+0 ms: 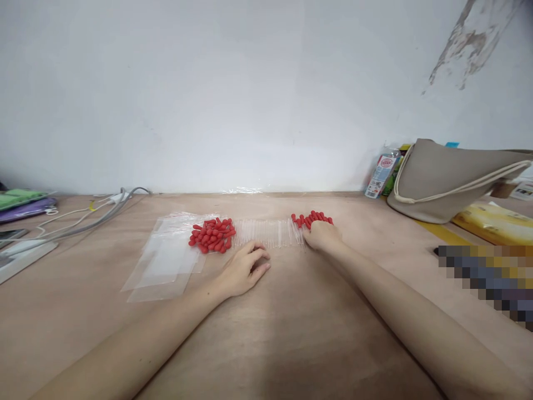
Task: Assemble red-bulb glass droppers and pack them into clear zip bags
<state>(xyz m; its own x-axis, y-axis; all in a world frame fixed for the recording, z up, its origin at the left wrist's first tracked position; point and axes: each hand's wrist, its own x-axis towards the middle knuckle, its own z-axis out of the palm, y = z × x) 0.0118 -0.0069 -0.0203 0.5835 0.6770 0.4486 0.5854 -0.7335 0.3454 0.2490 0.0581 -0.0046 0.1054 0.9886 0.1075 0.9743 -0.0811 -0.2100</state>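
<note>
My left hand (245,269) rests on the table with its fingers loosely bent and apart, holding nothing. Just beyond its fingers lies a row of thin clear tubes (266,233) side by side. A heap of red rubber bulbs (212,234) sits to the left of that row. At the row's right end, my right hand (325,236) is curled over a group of droppers with red bulbs (318,216), their clear tubes showing beside it. Its back covers most of the fingers, so whatever they grip is hidden.
Clear plastic bags (162,261) lie flat under and left of the bulb heap. Cables (91,214) and a green-and-purple stack (25,203) are at far left. At right stand a plastic bottle (381,172), a grey bag (449,178) and a yellow package (495,222). The wall (250,100) rises behind.
</note>
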